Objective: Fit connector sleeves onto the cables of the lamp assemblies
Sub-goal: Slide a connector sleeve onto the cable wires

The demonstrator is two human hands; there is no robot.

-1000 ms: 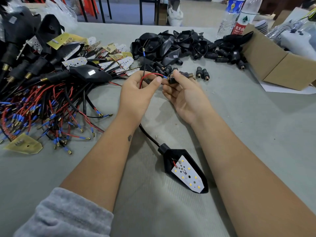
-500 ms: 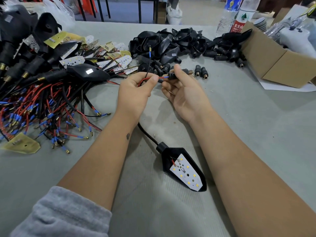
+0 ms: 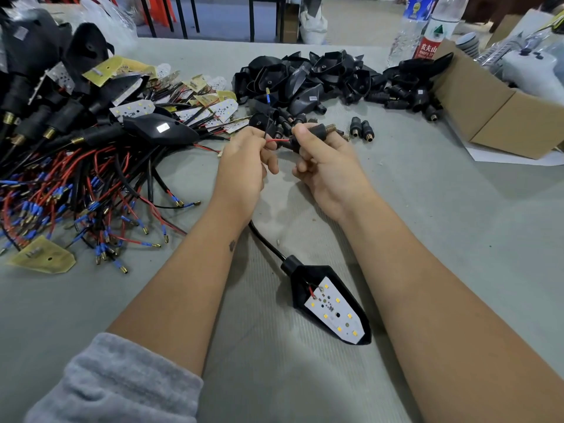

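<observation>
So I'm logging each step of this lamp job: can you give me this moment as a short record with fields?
left hand: pinches the thin red and black wires
right hand: grips the black connector sleeve with a brass threaded end
sleeve state: red wire runs into it
lamp: black arrow-shaped lamp housing with white LED board, flat on the grey table, near the person
spare sleeves: two black ones right of the hands
far right: brown cardboard box

Two bottles [image 3: 427, 29], one cardboard box [image 3: 500, 117], two hands [image 3: 244, 166].
</observation>
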